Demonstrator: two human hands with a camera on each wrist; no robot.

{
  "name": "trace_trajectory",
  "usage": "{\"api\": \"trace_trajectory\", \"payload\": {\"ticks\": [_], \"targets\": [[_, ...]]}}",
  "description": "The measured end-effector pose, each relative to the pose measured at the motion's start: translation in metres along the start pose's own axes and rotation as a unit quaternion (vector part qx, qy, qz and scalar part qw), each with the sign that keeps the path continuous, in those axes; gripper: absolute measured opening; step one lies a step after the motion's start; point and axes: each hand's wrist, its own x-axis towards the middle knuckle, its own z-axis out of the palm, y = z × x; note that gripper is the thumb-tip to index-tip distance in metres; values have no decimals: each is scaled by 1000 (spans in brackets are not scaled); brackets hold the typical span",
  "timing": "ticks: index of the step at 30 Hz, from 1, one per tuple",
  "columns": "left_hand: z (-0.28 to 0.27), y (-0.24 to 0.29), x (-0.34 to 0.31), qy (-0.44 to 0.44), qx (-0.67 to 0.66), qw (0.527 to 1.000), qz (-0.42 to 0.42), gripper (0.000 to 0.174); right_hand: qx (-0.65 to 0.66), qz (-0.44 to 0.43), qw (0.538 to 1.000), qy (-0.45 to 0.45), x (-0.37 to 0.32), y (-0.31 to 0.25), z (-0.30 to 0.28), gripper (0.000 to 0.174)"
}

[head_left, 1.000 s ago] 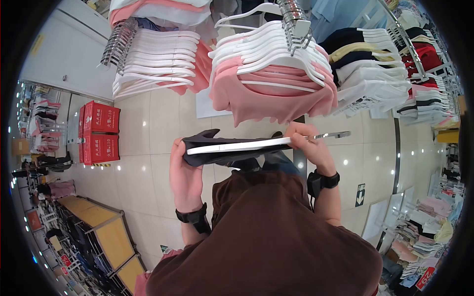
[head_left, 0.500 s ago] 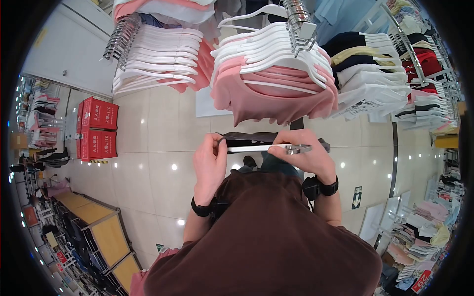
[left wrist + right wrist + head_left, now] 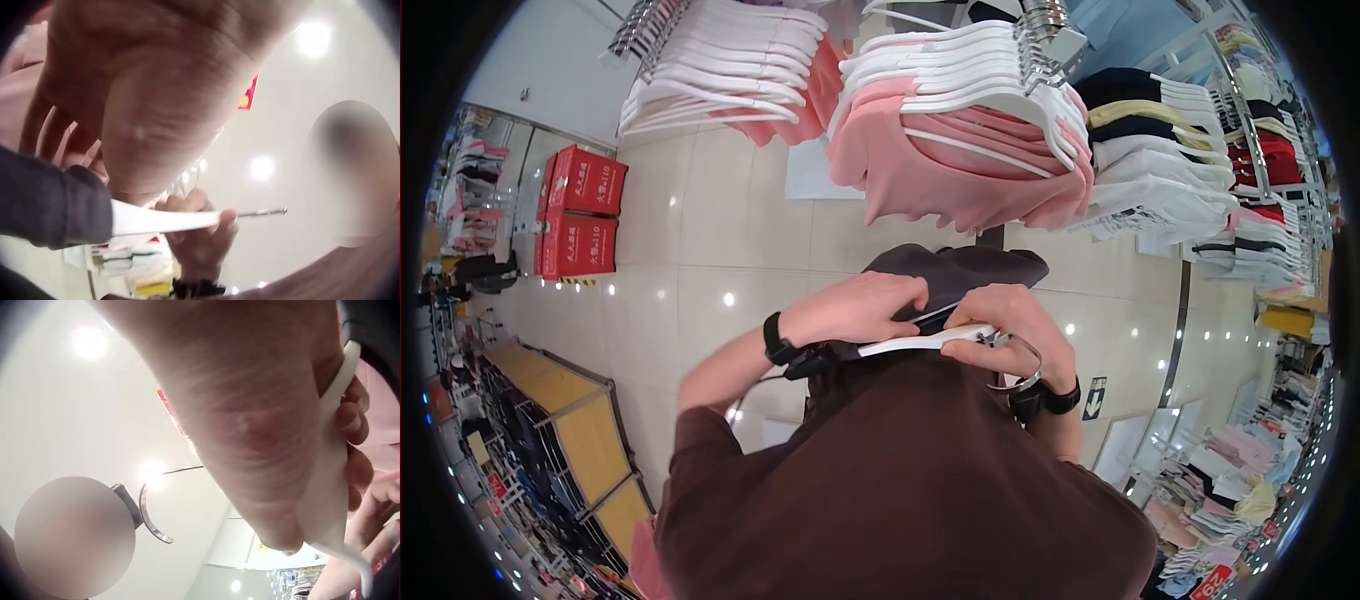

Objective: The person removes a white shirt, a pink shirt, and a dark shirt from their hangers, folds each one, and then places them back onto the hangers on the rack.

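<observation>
A white hanger lies nearly level before the person's chest, with a dark garment just beyond it. The right hand grips the hanger's middle, its metal hook curving out toward the body. Bent fingers of the left hand hold the garment near its opening; the fingertip contact is partly hidden. In the left wrist view, the dark garment covers one end of the hanger. The right wrist view shows fingers wrapped around the hanger.
Pink tops on white hangers hang just ahead, with more racks of clothes to the right. Red boxes stand on the tiled floor at left. A wooden-topped shelf is at lower left.
The left hand has moved from the hanger's end toward its middle, forearm now slanting across. The hanger has come closer to the chest, its hook turned toward the body, and the garment spreads out beyond.
</observation>
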Motion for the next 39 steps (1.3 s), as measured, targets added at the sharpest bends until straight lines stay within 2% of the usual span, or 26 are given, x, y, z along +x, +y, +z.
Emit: {"api": "trace_trajectory", "payload": {"ticks": [1,2,5,7,11,13,14,16,20,25,32,34,38,39], "targets": [[1,-1,4,-70,17,997,-4,33,0,-14,1000,-4,-2,1,1,31],[6,-13,10,-97,7,995,3,29,7,-12,1000,-10,-4,0,1,32],[2,-26,20,-117,1,993,-4,25,-11,16,1000,-8,-10,5,8,33],[2,-28,20,-101,-20,994,21,22,8,28,999,-23,-12,6,5,33],[3,-25,22,-53,-27,998,-16,22,22,40,998,-43,-13,4,4,36],[3,-19,17,39,87,995,23,19,19,46,998,-50,-15,7,6,37],[4,-18,15,41,87,995,20,19,15,53,997,-54,-15,9,6,38],[9,-14,9,97,209,970,73,15,19,51,997,-56,-14,8,6,38],[21,-4,11,131,265,954,53,12,14,44,997,-60,-10,8,8,39],[31,-16,19,150,334,929,59,21,-1,36,998,-43,-9,8,7,41],[38,-15,35,91,404,910,14,23,-9,39,998,-47,-7,7,4,40],[39,-15,39,77,457,886,-5,18,-12,38,998,-48,-6,6,3,40],[50,-31,50,72,469,880,-13,13,-11,37,998,-43,-7,8,4,40],[50,-35,51,40,485,873,-30,12,-11,37,998,-41,-7,8,4,40]]}}
